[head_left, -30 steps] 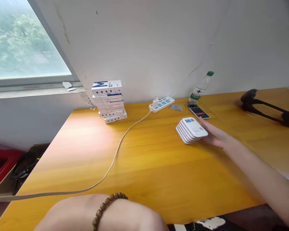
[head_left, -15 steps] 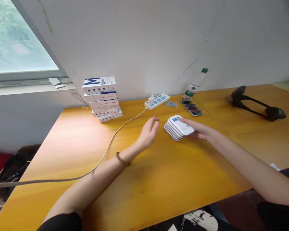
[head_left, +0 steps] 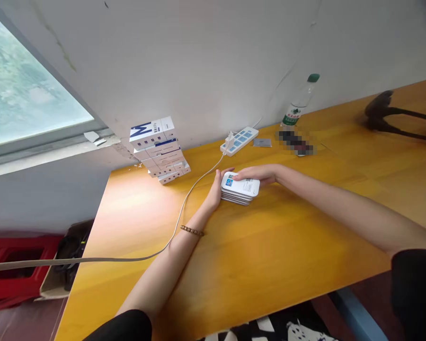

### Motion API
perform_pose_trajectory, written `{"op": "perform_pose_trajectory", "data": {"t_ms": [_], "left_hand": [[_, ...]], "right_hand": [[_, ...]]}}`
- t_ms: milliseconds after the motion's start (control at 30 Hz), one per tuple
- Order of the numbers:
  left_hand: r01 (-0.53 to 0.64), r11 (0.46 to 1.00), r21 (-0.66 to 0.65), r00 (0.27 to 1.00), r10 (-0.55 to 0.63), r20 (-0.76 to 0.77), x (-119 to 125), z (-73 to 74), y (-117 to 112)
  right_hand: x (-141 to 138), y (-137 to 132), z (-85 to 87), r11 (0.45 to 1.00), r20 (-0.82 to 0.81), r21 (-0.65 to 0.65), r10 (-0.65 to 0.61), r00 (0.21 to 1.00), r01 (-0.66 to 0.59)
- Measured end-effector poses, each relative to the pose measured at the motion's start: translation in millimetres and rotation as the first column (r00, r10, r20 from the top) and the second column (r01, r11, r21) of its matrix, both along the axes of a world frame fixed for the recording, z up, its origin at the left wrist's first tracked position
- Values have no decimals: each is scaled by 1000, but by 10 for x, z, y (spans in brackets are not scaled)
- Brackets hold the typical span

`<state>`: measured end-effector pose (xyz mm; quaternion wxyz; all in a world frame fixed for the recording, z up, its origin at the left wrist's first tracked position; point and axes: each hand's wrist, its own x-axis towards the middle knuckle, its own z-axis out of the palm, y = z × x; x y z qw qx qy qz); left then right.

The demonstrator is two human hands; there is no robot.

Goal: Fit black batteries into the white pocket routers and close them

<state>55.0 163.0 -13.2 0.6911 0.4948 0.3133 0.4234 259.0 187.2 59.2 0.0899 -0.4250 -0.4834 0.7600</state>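
Since the earlier frame, left hand and right hand come together on the stack of flat white boxes. Left hand holds its end; right hand lies over its top, fingers reaching across; both are partly closed on it.

Bright daylight, main source the window at upper left, blown out, outside detail smeared. Glare streak on the left end of the wooden desk top, warm orange cast elsewhere. Shadows soft and faint. Wide-lens bending toward the edges, frame tilted. Motion blur on the dark stand at right and the red crate at lower left. White stack fairly sharp. Pixelated patch near the back.
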Motion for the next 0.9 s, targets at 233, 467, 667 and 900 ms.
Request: {"op": "perform_pose_trajectory", "data": {"t_ms": [233, 467, 667, 900], "left_hand": [[-295, 952, -79, 951, 301, 71, -30, -73, -408], [-431, 899, -73, 898, 436, 64, 22, -141, -536], [-441, 892, -102, 890, 449, 74, -45, -69, -414], [-348, 937, -15, 934, 348, 83, 64, -22, -333]], "right_hand": [[-198, 202, -41, 948, 53, 30, 316, 947, -318], [-64, 149, -49, 994, -78, 99, 54, 995, -47], [-14, -480, -422, 810, -333, 145, -501, 799, 569], [-355, -634, -602, 728, -399, 125, -585, 706, 674]]}}
